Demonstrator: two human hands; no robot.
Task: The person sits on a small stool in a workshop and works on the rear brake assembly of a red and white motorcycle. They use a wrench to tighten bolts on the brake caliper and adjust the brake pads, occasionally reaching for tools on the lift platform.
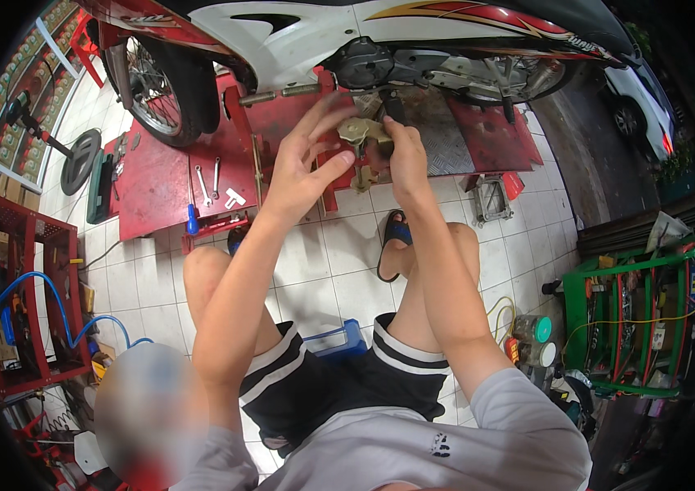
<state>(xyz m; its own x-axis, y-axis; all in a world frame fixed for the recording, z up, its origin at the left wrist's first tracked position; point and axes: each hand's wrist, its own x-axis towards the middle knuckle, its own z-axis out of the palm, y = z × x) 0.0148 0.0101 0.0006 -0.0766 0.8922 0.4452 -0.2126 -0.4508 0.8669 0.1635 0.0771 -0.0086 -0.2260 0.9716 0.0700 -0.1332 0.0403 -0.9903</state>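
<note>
In front of the motorcycle, my right hand (407,159) grips a gold-coloured metal part that looks like a brake caliper (361,131), its fingers partly hidden behind the part. My left hand (315,155) is just left of it, fingers spread and smeared by motion. The left thumb points at the caliper's lower edge; whether it touches I cannot tell. Under the caliper shows another gold-coloured metal piece (361,178); whether the two are joined is unclear. Behind both hands is the white and red motorcycle (298,41), on a red lift platform (155,184).
On the platform lie a blue-handled screwdriver (192,214), two wrenches (202,186) and a white T-shaped piece (234,198). A red shelf rack (32,286) stands left, a green rack (634,319) right. A blue stool (346,339) shows between my legs. Jars (532,329) stand at right.
</note>
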